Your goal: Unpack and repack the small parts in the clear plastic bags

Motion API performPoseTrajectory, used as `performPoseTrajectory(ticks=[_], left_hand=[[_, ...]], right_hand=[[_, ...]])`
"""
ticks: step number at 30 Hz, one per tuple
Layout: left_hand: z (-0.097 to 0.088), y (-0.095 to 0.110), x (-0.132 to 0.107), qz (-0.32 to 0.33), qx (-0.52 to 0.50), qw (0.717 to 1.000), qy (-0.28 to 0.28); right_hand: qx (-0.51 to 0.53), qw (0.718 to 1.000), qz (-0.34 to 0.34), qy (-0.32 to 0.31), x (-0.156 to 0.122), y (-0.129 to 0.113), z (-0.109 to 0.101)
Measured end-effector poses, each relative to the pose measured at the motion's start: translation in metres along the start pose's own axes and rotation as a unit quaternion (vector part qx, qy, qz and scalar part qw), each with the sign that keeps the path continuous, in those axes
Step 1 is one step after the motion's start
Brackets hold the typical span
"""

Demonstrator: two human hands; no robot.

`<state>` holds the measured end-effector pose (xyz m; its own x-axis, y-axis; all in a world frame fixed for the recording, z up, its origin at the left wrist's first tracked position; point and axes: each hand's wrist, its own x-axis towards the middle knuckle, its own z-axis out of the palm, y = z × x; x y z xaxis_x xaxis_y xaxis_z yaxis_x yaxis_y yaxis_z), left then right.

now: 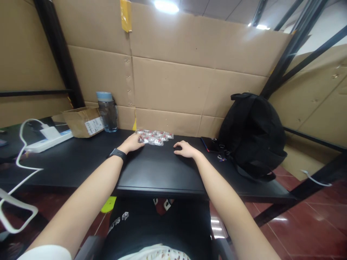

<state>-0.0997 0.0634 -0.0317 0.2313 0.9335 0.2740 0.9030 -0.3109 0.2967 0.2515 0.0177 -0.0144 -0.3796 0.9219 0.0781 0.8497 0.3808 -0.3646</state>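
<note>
Black counter [162, 173]: left grip [132, 143] at clear plastic packets [155, 139], I cannot tell if grasping; right grip [186, 149] released.

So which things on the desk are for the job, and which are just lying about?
Probably for the job:
clear-wrapped packets with red spots, right by the left hand
black tabletop, underneath

Seem to be just lying about:
water bottle with a blue lid
cardboard box
white power strip
black backpack
</note>
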Motion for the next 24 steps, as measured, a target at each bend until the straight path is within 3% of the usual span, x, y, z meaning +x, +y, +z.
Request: performPoseTrajectory(ticks=[5,9,13,16,24], left_hand=[[-0.006,0.02,-0.009,-0.054,0.064,0.997,0.003],[-0.012,0.04,-0.016,0.02,0.062,0.998,-0.005],[-0.008,0.055,-0.019,0.063,0.082,0.992,-0.074],[-0.003,0.061,-0.021,0.045,0.104,0.988,-0.108],[-0.001,0.06,-0.021,0.039,0.102,0.987,-0.116]], right_hand=[[-0.002,1.0,0.001,-0.005,0.0,0.0,-0.001],[0.0,1.0,-0.002,-0.009,0.0,0.0,-0.002],[0.0,1.0,-0.004,-0.015,0.0,0.001,-0.002],[0.001,1.0,-0.002,-0.017,0.0,0.0,-0.003],[0.0,1.0,0.001,-0.016,-0.001,-0.001,-0.004]])
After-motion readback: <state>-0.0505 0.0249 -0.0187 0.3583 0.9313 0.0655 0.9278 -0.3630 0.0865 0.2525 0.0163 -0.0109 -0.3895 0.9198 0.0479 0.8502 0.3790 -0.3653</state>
